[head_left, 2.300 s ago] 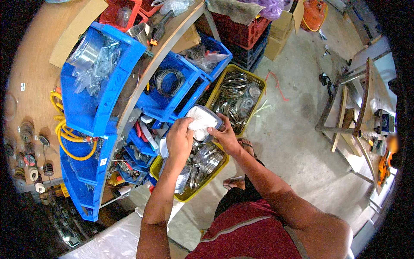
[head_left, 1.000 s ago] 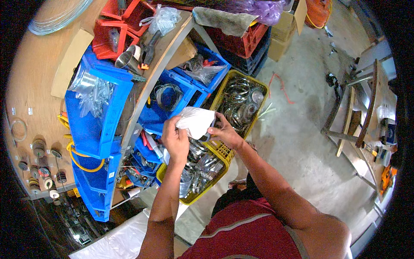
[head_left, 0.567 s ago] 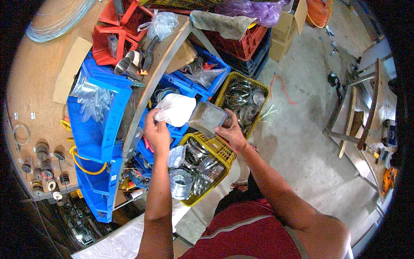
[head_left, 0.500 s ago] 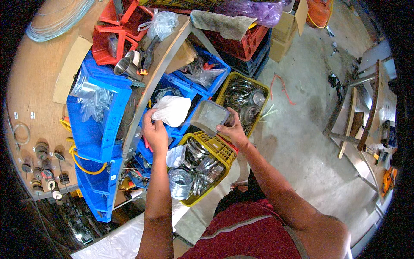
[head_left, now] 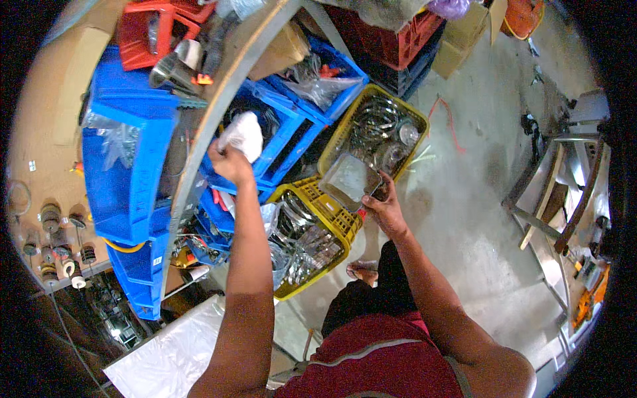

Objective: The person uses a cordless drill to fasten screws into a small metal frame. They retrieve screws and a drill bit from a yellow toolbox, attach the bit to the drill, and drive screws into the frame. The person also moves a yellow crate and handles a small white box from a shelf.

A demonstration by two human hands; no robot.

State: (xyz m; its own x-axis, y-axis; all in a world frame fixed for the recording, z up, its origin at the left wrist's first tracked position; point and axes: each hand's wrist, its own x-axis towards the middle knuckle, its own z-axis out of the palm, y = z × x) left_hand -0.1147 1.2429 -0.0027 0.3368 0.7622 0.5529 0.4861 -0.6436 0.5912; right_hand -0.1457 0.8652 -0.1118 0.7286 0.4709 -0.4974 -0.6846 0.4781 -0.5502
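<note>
Reaching up, my left hand [head_left: 229,162] is clenched on a white rag [head_left: 244,134] at the blue bin [head_left: 282,132] — I'd keep it bunched tight. My right hand [head_left: 383,207] pinches a steel tray [head_left: 348,180] by its corner over the yellow crates [head_left: 345,222] — hold it level.

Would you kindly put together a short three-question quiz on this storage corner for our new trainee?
1. True or false: the left hand holds a crumpled white cloth.
2. What does the right hand hold? A) a red crate B) a rectangular metal tray C) a coil of yellow hose
3. Fill in: the tray is held over two ______-coloured baskets of metal parts.

Key: 1 true; 2 B; 3 yellow.
</note>
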